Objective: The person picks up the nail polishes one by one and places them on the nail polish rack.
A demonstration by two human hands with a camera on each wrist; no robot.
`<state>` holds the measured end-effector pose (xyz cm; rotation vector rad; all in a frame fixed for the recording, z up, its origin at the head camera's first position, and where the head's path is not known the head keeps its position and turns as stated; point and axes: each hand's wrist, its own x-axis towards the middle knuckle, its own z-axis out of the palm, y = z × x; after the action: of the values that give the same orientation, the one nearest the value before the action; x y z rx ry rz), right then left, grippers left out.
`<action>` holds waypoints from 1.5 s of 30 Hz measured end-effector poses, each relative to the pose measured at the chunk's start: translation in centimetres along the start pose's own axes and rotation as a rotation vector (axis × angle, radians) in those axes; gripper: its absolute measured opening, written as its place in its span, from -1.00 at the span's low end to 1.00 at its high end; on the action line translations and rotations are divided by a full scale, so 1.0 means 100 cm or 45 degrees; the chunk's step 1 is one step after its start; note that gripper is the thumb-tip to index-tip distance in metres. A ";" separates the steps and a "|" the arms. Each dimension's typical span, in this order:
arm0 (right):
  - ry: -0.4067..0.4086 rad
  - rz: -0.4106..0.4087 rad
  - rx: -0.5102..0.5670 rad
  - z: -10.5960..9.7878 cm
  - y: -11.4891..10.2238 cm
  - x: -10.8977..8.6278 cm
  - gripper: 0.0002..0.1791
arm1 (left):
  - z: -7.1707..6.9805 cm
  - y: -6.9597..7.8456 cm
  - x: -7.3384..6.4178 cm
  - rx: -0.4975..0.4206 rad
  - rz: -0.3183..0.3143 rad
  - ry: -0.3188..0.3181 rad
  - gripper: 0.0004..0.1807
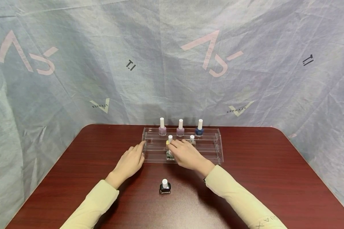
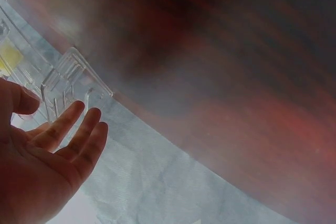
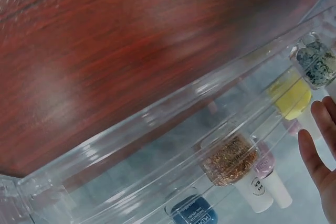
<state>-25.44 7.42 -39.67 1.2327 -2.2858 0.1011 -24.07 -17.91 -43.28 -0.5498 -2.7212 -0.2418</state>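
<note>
A clear tiered rack (image 1: 154, 157) stands on the table, with nail polish bottles on its steps. My right hand (image 1: 186, 155) is over its front, fingers curled at the white cap of a green-glitter nail polish bottle (image 3: 315, 62) on the lowest step. Just behind it is a yellow bottle (image 3: 292, 96), partly hidden by that hand in the head view. A copper-glitter bottle (image 3: 230, 160) sits on the middle step to the right. My left hand (image 1: 129, 161) touches the rack's left end with fingers extended; the left wrist view shows its palm and spread fingers.
On the top step stand two lilac bottles (image 1: 162, 130) and a blue bottle (image 1: 199, 131). A black bottle (image 1: 165, 187) with a white cap stands on the red-brown table (image 1: 255, 178) before the rack. A grey printed cloth (image 1: 160, 82) hangs behind.
</note>
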 end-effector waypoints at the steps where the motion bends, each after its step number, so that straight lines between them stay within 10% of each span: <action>1: 0.004 -0.004 0.000 0.001 0.000 0.000 -0.84 | 0.000 0.000 0.000 0.001 0.002 0.002 -0.44; 45: -0.051 0.076 0.038 0.006 0.000 0.002 -0.79 | 0.000 0.000 0.000 0.000 0.005 0.014 -0.45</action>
<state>-25.79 7.11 -40.13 1.1913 -2.3641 0.1339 -24.10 -17.86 -43.26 -0.5525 -2.7088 -0.2434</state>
